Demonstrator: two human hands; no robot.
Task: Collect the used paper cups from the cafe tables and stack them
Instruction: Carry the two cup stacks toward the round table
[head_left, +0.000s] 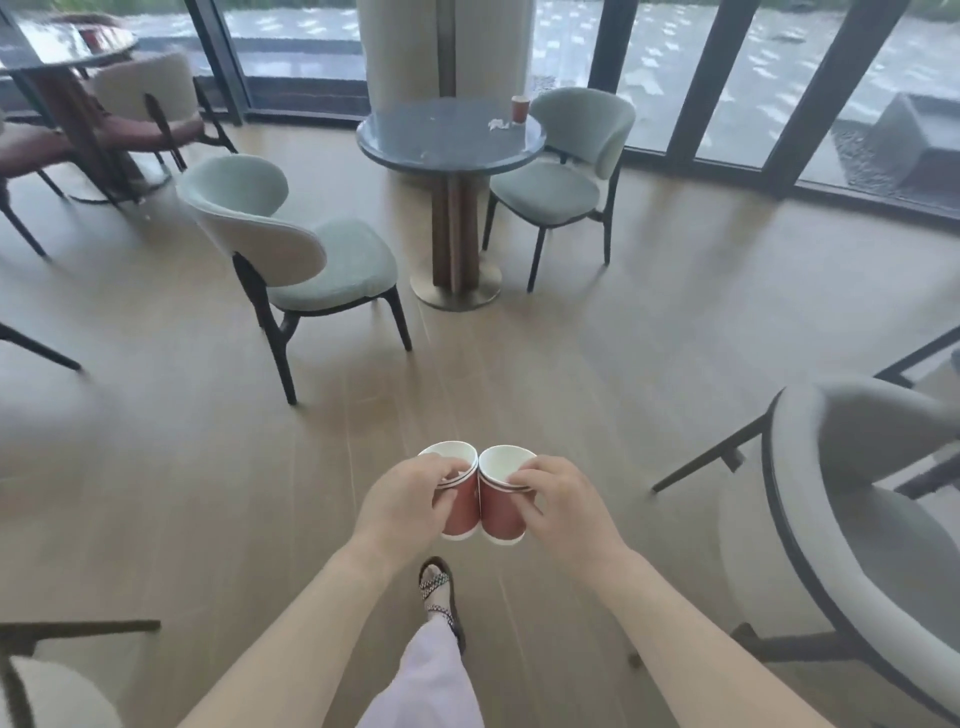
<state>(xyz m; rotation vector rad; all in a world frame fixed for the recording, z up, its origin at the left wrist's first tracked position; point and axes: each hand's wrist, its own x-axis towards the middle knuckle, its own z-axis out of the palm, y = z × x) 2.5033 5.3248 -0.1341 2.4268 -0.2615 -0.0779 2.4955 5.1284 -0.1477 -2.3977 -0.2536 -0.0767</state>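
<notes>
over the floor (208, 493), arms (311, 623) outstretched, left hand (402, 501) gripping left cup (462, 512), right hand (566, 501) gripping right cup (501, 517), cups touching

A pale green chair (332, 254) stands on wooden floor (649, 322) near a pillar (400, 47).

Left hand (402, 501) grips 1 red paper cup (460, 512), right hand (563, 501) grips another cup (501, 514); sides touching, both upright over the floor (571, 364). 3rd cup (519, 109) stands near the right edge of the round table (441, 150), crumpled napkin (497, 124) just beside it.
</notes>
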